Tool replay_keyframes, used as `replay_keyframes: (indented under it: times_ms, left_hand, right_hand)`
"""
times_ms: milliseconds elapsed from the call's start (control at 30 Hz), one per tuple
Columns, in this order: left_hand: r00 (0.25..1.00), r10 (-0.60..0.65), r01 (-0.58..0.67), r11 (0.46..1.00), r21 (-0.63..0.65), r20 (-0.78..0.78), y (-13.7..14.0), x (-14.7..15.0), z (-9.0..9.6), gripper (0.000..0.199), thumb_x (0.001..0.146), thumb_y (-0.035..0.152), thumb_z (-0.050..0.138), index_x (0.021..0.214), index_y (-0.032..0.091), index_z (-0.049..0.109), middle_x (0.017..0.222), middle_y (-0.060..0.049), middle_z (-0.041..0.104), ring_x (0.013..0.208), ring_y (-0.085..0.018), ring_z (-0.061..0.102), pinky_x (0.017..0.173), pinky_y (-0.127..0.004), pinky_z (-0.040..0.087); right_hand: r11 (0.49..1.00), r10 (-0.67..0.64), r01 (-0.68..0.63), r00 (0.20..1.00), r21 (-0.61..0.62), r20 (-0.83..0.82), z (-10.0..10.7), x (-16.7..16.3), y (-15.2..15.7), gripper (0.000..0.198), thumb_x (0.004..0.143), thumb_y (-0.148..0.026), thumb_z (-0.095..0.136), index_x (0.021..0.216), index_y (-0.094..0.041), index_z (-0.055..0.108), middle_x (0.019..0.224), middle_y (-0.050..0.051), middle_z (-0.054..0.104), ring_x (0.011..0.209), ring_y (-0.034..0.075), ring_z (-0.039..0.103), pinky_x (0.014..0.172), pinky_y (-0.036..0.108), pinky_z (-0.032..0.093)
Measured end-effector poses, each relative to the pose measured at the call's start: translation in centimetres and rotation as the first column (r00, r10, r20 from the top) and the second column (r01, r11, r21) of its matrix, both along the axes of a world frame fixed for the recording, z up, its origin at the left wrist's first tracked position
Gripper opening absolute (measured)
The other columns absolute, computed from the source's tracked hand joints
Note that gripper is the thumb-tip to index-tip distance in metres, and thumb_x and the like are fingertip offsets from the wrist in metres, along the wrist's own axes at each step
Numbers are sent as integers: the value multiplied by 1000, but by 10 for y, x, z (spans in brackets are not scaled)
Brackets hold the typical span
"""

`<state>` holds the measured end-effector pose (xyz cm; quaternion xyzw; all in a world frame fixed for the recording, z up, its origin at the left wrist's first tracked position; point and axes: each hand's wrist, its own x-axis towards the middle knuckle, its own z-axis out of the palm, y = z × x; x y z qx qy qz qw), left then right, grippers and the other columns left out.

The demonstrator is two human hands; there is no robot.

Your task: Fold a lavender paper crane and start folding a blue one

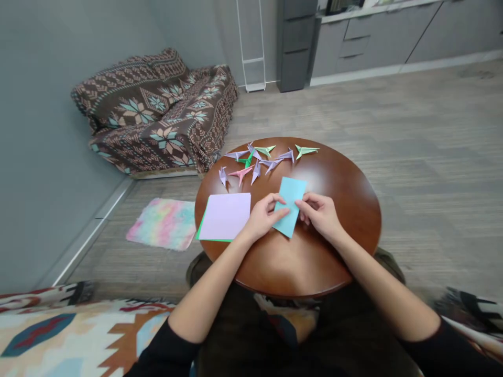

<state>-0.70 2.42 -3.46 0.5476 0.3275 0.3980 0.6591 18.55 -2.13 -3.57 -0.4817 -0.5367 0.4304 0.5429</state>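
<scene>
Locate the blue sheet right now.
In the head view, the blue sheet is held by the left hand and right hand over the table, right of the lilac sheet.

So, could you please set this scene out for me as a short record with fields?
left hand: on the left part of the blue paper
right hand: holding the blue paper's right edge
left of the hands: paper stack, lilac on top, green showing beneath
far side: folded paper pieces, purple, green and pink
table: round, brown
floor: pastel rug
</scene>
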Motion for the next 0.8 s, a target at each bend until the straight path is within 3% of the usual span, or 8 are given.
replay_keyframes:
  times_ms: [133, 267, 367, 433, 533, 633, 800]
  left_hand:
    - [970, -207, 231, 951, -207, 130, -5, -1, 2, 58, 71, 53, 91, 112, 19, 69, 113, -11, 78, 102, -28, 75, 98, -42, 58]
    - [954, -246, 294, 877, -381, 171, -2, -8, -2, 43, 84, 52, 71, 101, 13, 75, 97, -17, 82, 98, -36, 77, 96, -49, 58]
    - [940, -280, 338, 841, -423, 195, -2, -10, 1, 49, 88, 47, 61, 118, 11, 74, 111, -20, 81, 112, -41, 75, 102, -59, 55]
    - [901, -352, 433, 780, -452, 255, -4, -10, 5, 55, 89, 47, 58, 128, 11, 71, 126, -22, 77, 121, -42, 72, 106, -61, 52]
    - [837, -428, 544, 712, -444, 340, -6, -9, 10, 55, 84, 42, 63, 130, 13, 71, 145, -20, 67, 126, -41, 70, 107, -56, 53]
    - [825, -444, 562, 711, -424, 350, -7, -8, 11, 54, 82, 39, 66, 129, 12, 72, 146, -22, 66, 122, -42, 72, 107, -57, 53]
    - [865, -391, 496, 763, -415, 315, -7, -5, 6, 51, 93, 48, 67, 125, 9, 72, 136, -28, 70, 115, -40, 76, 104, -57, 55]
  right_hand:
    - [992, 123, -125, 992, 30, 41, 2, -9, -7, 38, 94, -58, 66, 88, -22, 76, 58, -1, 65, 41, 15, 57, 43, 29, 46]
    - [992, 106, -111, 990, 54, 93, 0, -13, -9, 24, 90, -47, 75, 88, -24, 80, 66, 2, 68, 48, 17, 59, 47, 31, 48]
    - [991, -96, 87, 993, 105, 75, -3, -10, -6, 17, 90, -43, 76, 91, -26, 78, 83, 4, 70, 65, 19, 62, 61, 33, 53]
    - [972, -209, 204, 977, 120, 34, -4, -5, -2, 21, 89, -43, 77, 104, -28, 76, 100, 5, 72, 82, 21, 64, 75, 35, 55]
    - [981, -181, 181, 983, 71, -19, -4, 0, 4, 27, 88, -50, 76, 103, -27, 76, 98, 5, 74, 86, 22, 66, 79, 35, 56]
    - [996, -91, 92, 994, -1, -54, -2, 2, 7, 34, 85, -57, 75, 78, -24, 75, 72, 2, 70, 65, 19, 61, 65, 33, 53]
    - [995, -96, 94, 993, -29, -74, 3, -1, 4, 38, 76, -58, 83, 67, -23, 73, 64, 0, 67, 60, 17, 56, 60, 31, 49]
